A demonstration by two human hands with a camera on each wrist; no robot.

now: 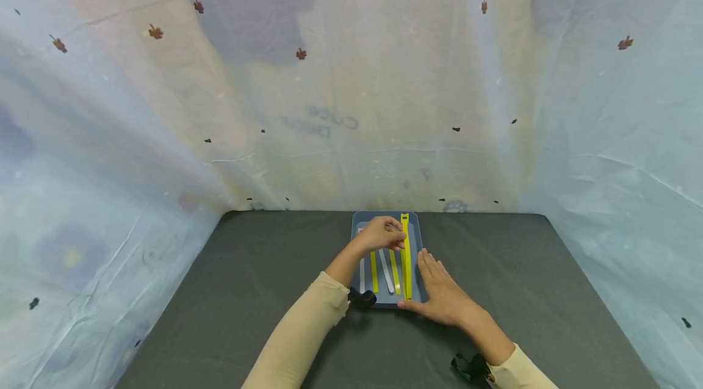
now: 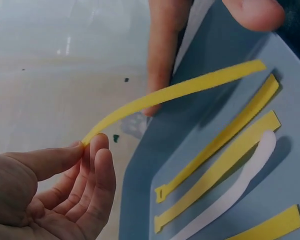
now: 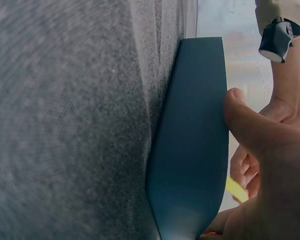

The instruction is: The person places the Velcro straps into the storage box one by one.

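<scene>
My left hand [image 1: 384,234] is over the far part of a blue-grey tray [image 1: 387,299]. Its thumb and forefinger pinch one end of a yellow hook-and-loop cable tie [image 2: 175,94], which arches out over the tray. Beneath it lie other yellow ties [image 2: 222,137] with slotted heads and a white tie [image 2: 235,192], side by side in the tray. My right hand [image 1: 442,294] rests at the tray's near right corner, fingers straight along the right side. In the right wrist view its thumb [image 3: 237,107] touches the rim.
A dark grey cloth [image 1: 263,267] covers the table under the tray. Behind it and on both sides hangs a pale patterned sheet [image 1: 351,163]. Each wrist wears a black strapped device, such as the left wrist camera [image 1: 362,298].
</scene>
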